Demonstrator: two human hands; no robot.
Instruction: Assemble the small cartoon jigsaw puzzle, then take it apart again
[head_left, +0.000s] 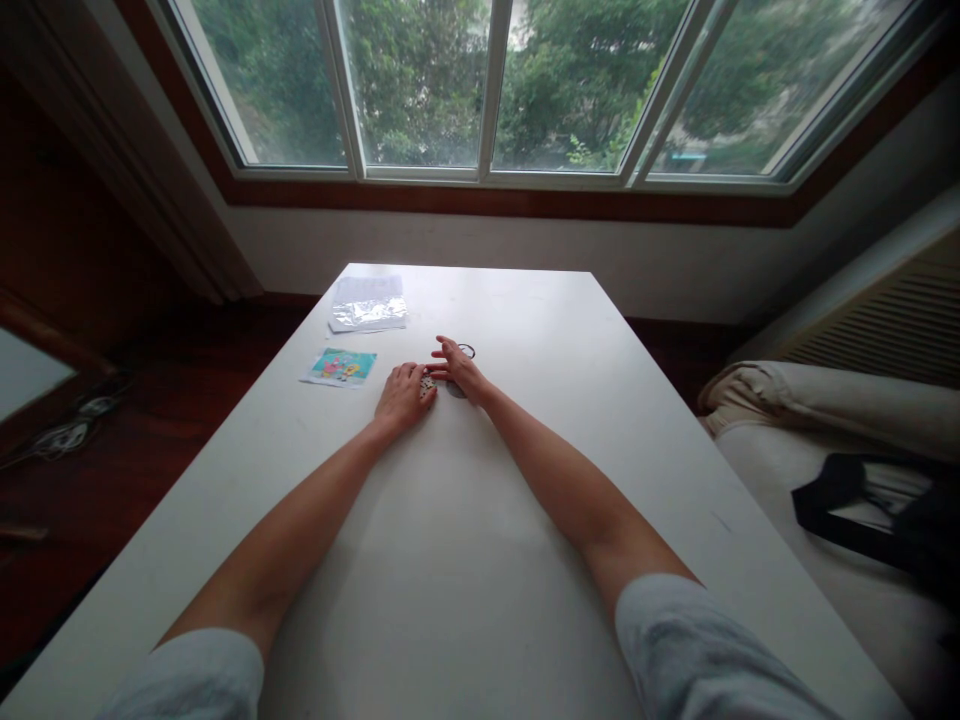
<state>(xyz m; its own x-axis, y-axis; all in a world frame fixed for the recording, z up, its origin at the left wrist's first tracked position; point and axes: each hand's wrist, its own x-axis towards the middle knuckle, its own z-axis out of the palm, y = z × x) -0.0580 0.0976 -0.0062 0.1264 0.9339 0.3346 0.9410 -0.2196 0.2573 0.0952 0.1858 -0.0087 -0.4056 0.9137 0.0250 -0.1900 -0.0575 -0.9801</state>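
My left hand (403,398) is palm down near the middle of the white table (465,560). Between its thumb and bent fingers sits a small pale thing with dark spots (427,385), partly covered, its kind unclear. To its right, my right hand (459,371) has its fingers stretched out and spread toward the spotted thing, some of them close to it. A thin dark ring (467,351) shows just behind the right hand. Something greyish (455,391) lies under that hand, mostly hidden.
Left of my hands lies a colourful cartoon picture sheet (342,368). Behind it is a shiny clear plastic packet (368,303) with white paper. A window (487,90) is beyond the table. On the right, a pale couch (780,470) holds a black strap (847,510).
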